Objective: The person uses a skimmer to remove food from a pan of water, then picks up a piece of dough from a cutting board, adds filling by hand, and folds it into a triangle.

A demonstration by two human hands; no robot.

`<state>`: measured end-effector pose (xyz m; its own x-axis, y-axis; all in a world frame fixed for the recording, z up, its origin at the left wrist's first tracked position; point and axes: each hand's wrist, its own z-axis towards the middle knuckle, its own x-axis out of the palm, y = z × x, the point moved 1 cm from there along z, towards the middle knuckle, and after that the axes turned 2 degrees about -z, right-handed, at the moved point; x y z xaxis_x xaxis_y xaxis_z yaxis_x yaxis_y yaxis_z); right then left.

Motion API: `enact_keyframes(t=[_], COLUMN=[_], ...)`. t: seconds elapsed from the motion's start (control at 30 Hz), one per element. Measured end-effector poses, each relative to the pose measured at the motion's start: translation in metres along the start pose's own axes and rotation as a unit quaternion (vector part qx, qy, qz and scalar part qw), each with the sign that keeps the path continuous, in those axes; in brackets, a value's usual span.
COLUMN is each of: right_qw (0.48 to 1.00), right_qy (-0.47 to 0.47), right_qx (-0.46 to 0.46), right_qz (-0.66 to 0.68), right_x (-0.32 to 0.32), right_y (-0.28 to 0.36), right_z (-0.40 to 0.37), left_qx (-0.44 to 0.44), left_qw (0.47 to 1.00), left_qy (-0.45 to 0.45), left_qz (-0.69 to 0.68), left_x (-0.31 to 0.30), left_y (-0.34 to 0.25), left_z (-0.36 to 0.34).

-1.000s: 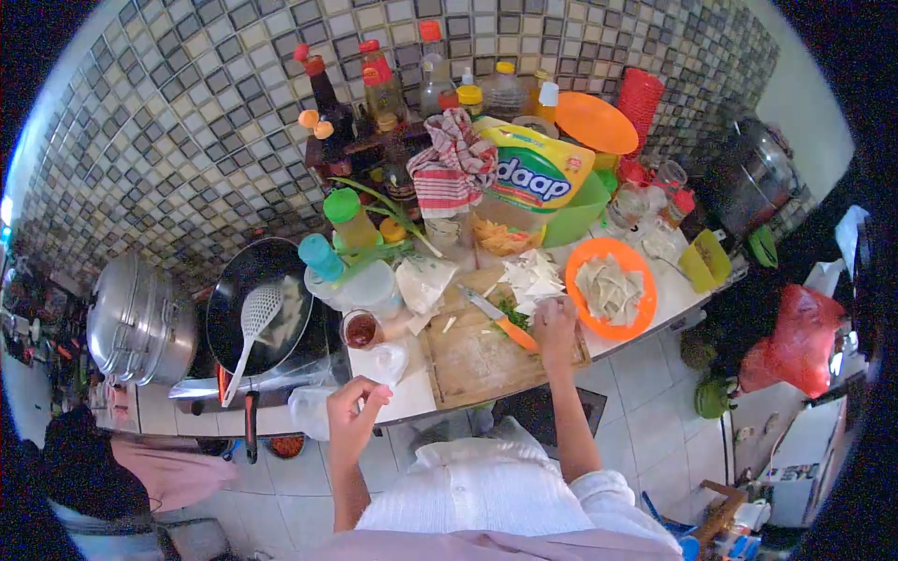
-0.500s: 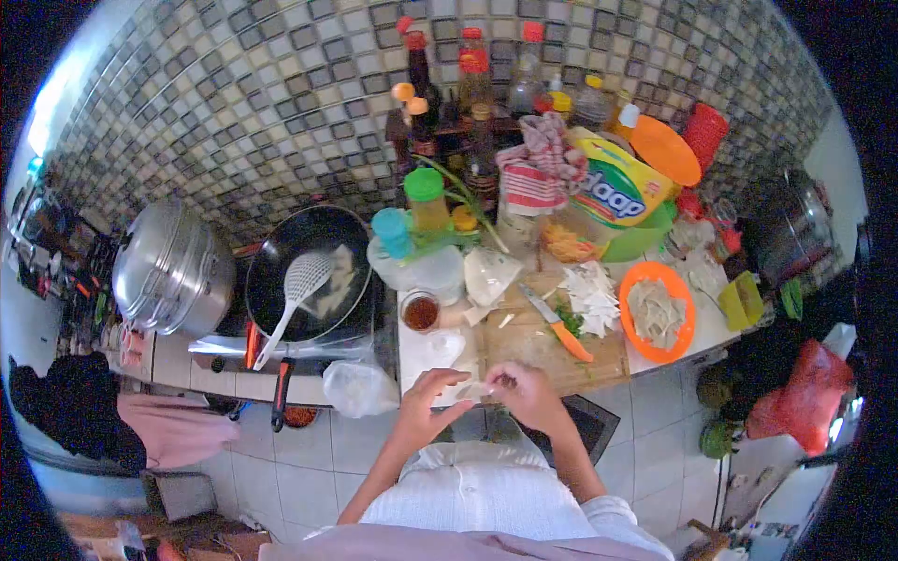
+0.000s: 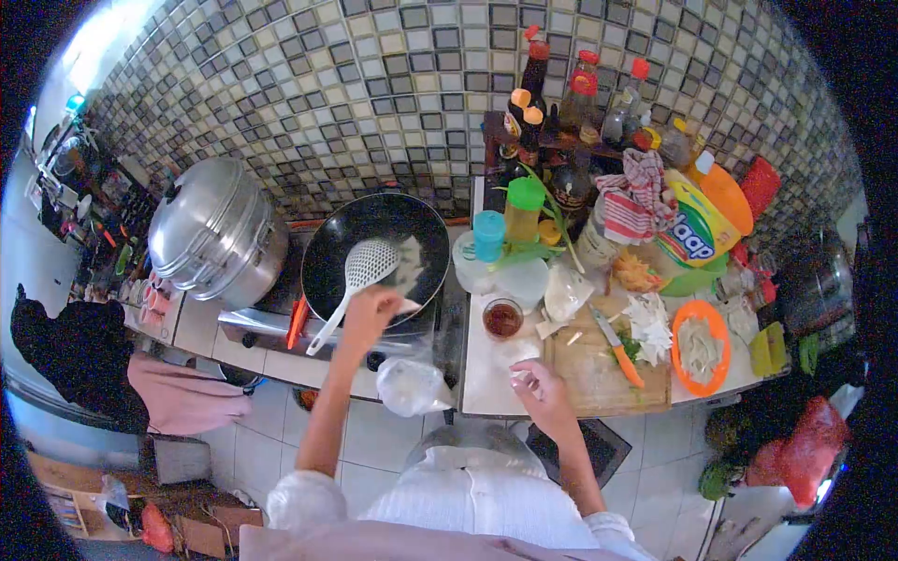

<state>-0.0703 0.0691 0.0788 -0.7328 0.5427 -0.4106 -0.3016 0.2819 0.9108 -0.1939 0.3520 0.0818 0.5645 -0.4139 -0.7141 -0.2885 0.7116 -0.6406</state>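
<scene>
My left hand [image 3: 371, 316] is over the front rim of the black wok [image 3: 327, 234], with its fingers closed on a pale piece [image 3: 408, 307]. A white slotted ladle [image 3: 370, 264] rests in the wok, its handle leaning over the rim; pale flat pieces [image 3: 409, 266] lie beside it. My right hand [image 3: 543, 397] is above the counter's front edge, left of the cutting board [image 3: 599, 397], fingers curled together around something small and white. An orange-handled knife [image 3: 629, 365] lies on the board near shredded white pieces [image 3: 649, 323].
A steel steamer pot [image 3: 215, 229] stands left of the wok. A plastic bag [image 3: 412, 387] hangs at the stove's front. Beyond the board are a glass of dark liquid [image 3: 502, 319], lidded jars, sauce bottles and a striped cloth [image 3: 636, 201]. An orange plate [image 3: 688, 379] sits on the right.
My left hand has moved left and forward to the wok, away from my right hand. The camera view has shifted to the left.
</scene>
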Motion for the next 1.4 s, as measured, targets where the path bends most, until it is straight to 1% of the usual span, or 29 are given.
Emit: enact_keyframes(t=[0.1,0.17,0.2,0.27,0.3,0.33,0.4,0.47,0.53,0.6,0.67,0.73,0.77,0.83,0.87,0.93,0.97,1.1,1.17,1.2,1.27,1.3,1.37,1.4], right_qw=[0.999,0.999,0.999,0.998,0.998,0.998,0.997,0.996,0.996,0.996,0.998,0.998,0.998,0.999,0.999,0.999,0.998,0.997,0.998,0.998,0.997,0.997,0.997,0.997], right_qy=[-0.012,-0.024,-0.028,-0.037,-0.041,-0.048,-0.054,-0.051,-0.05,-0.047,-0.044,-0.036,-0.033,-0.029,-0.029,-0.015,-0.004,0.013,0.021,0.021,0.022,0.022,0.022,0.021], right_qx=[-0.012,-0.014,-0.009,0.008,0.012,0.028,0.043,0.071,0.071,0.068,0.038,0.026,0.016,0.012,0.009,-0.007,-0.021,-0.036,-0.031,-0.032,-0.043,-0.044,-0.048,-0.048], right_qz=[-0.034,-0.038,-0.038,-0.041,-0.042,-0.034,-0.028,-0.028,-0.024,-0.021,-0.031,-0.036,-0.041,-0.042,-0.044,-0.05,-0.055,-0.059,-0.054,-0.054,-0.065,-0.065,-0.05,-0.049], right_x=[0.006,0.009,0.01,0.009,0.009,0.009,0.007,0.007,0.007,0.006,0.004,0.003,0.002,0.002,0.002,0.003,0.003,0.002,0.001,0.0,-0.002,-0.003,-0.004,-0.005], right_y=[-0.005,-0.006,-0.005,-0.005,-0.006,-0.008,-0.008,-0.007,-0.01,-0.011,-0.008,-0.005,-0.004,-0.005,-0.005,-0.004,-0.003,-0.001,0.0,-0.001,-0.004,-0.006,-0.01,-0.011], right_z=[-0.006,-0.01,-0.013,-0.018,-0.021,-0.023,-0.025,-0.028,-0.029,-0.028,-0.024,-0.021,-0.019,-0.016,-0.015,-0.011,-0.009,-0.005,-0.004,-0.004,-0.004,-0.004,-0.006,-0.006], left_qx=[0.024,0.023,0.026,0.064,0.001,0.004,0.022,0.011,0.008,-0.003,-0.012,-0.089,-0.091,-0.096,-0.099,-0.158,-0.181,-0.175,-0.197,-0.197,-0.248,-0.248,-0.134,-0.133], left_qw=[0.999,0.987,0.987,0.976,0.969,0.969,0.947,0.95,0.985,0.988,0.99,0.978,0.977,0.972,0.971,0.96,0.946,0.95,0.93,0.93,0.905,0.905,0.91,0.91], left_qy=[0.023,0.057,0.062,0.077,0.131,0.133,0.119,0.11,-0.019,-0.033,-0.05,-0.037,-0.04,0.018,0.016,0.032,0.097,0.064,0.078,0.077,0.042,0.041,-0.028,-0.028], left_qz=[0.019,0.146,0.144,0.193,0.211,0.208,0.298,0.292,0.174,0.151,0.13,0.184,0.186,0.214,0.216,0.231,0.249,0.251,0.301,0.3,0.344,0.344,0.391,0.391], left_x=[0.004,0.012,0.017,0.026,0.027,0.028,0.026,0.012,-0.009,-0.034,-0.057,-0.074,-0.08,-0.085,-0.083,-0.077,-0.077,-0.061,-0.059,-0.06,-0.067,-0.068,-0.071,-0.074], left_y=[0.055,0.085,0.1,0.12,0.12,0.119,0.114,0.099,0.084,0.075,0.068,0.067,0.074,0.094,0.102,0.116,0.103,0.103,0.099,0.091,0.071,0.072,0.072,0.065], left_z=[0.035,0.052,0.056,0.065,0.069,0.069,0.068,0.065,0.059,0.045,0.023,-0.008,-0.024,-0.054,-0.068,-0.088,-0.089,-0.097,-0.088,-0.082,-0.072,-0.069,-0.062,-0.058])
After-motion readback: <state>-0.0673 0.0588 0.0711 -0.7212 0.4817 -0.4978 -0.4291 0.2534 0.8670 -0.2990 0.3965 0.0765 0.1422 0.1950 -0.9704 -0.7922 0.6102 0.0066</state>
